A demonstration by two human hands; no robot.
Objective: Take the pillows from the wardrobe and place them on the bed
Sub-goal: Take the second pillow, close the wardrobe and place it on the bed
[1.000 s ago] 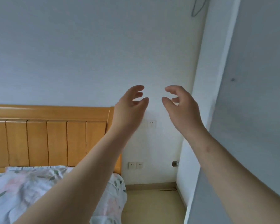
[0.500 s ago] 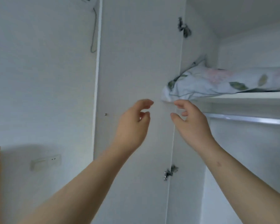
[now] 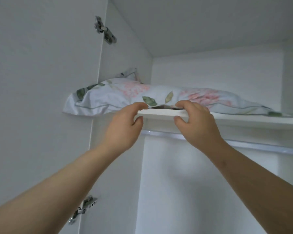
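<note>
A floral pillow (image 3: 118, 97), white with pink flowers and green leaves, lies along the top shelf (image 3: 243, 119) of the open white wardrobe. Its left end hangs over the shelf's end. Both of my arms reach up to it. My left hand (image 3: 123, 127) and my right hand (image 3: 198, 124) are side by side at the shelf's front edge. Their fingers are loosely curved against the pillow's lower front edge, and the thumbs sit in front of the shelf board. A dark gap shows under the pillow between the hands. Neither hand has closed round the fabric.
The open wardrobe door (image 3: 41, 98) stands at the left, with metal hinges high up (image 3: 105, 31) and low down (image 3: 82, 210). A metal hanging rail (image 3: 243, 144) runs under the shelf. Below it is the white back panel. The bed is out of view.
The view swung from the bed and wall to the wardrobe and tilted up. Both hands rose from mid-air to the pillow's front edge on the top shelf.
</note>
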